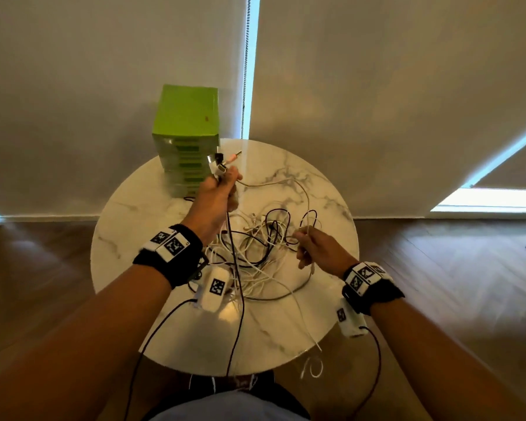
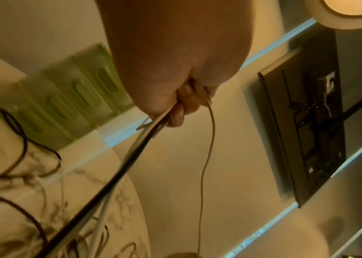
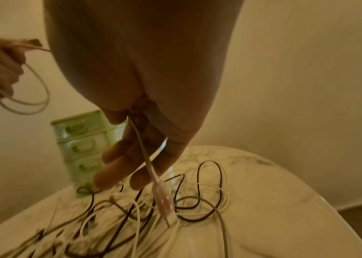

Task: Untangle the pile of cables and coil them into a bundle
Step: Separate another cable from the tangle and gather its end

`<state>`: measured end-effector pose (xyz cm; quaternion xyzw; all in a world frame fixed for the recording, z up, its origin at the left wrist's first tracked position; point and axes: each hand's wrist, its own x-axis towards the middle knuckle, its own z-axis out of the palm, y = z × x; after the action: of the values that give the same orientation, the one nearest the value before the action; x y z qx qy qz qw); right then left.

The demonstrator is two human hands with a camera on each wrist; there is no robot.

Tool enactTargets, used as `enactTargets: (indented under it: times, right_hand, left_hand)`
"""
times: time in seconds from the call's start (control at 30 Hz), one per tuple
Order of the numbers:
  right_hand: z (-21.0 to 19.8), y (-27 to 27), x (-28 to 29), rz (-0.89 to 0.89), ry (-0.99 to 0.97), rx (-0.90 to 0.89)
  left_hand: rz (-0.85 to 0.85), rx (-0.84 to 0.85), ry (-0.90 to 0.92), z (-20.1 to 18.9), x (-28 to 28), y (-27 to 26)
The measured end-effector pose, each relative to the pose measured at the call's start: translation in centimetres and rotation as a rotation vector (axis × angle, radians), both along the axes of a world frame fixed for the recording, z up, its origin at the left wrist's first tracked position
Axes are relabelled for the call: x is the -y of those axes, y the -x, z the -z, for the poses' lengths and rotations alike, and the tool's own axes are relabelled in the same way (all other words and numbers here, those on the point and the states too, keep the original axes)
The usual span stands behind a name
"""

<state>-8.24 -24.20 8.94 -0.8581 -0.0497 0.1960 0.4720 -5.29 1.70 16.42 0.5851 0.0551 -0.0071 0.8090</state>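
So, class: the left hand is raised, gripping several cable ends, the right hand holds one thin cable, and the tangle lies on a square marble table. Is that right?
Not quite: the table is round, as the head view shows. The rest stands: the left hand grips several cable ends, the right hand holds one thin cable, and the tangle lies on the marble.

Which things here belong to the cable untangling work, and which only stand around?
Belong to the job:
- cable pile on the table
- cable ends gripped in the left hand
- thin cable held by the right hand

Just there:
- green drawer box
- marble table
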Motion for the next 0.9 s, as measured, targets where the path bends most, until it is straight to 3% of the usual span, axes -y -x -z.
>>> enactTargets:
  times: [0.07,0.13,0.3,0.4,0.5,0.63,0.77,0.9]
  right_hand:
    - [-0.1,0.8,1.7,0.062,-0.038,-0.091]
    - [1.0,2.6,4.3,0.05,0.057,-0.168]
    - [5.7,8.3,10.8,0.061,0.296,-0.29]
    - [5.4,9.8,12.2,0.177,0.313,-0.062]
    - [1.7,10.8,10.7,0.242,0.138,0.159]
    - [-1.7,11.3,8.0,0.257,-0.076,0.237]
    - [-1.4,11.6,9.3,0.279,0.06,0.349]
    - [-0.7,12.4,11.2,0.294,0.23,0.368]
  left_hand:
    - [0.08,-0.024,0.071,-0.4,2.7,0.7]
    - [0.165,-0.038,0.109,-0.7,5.4,1.4]
    - [0.362,0.002,-0.003,0.7,11.4,2.5]
    - [0.457,-0.01,-0.094,2.3,14.5,3.4]
    - [0.551,-0.011,-0.184,3.3,17.1,4.7]
    - [0.655,-0.008,-0.225,3.4,19.1,5.9]
    - [0.686,-0.058,-0.108,2.6,19.1,5.5]
    - [0.693,-0.075,-0.129,2.3,17.9,5.1]
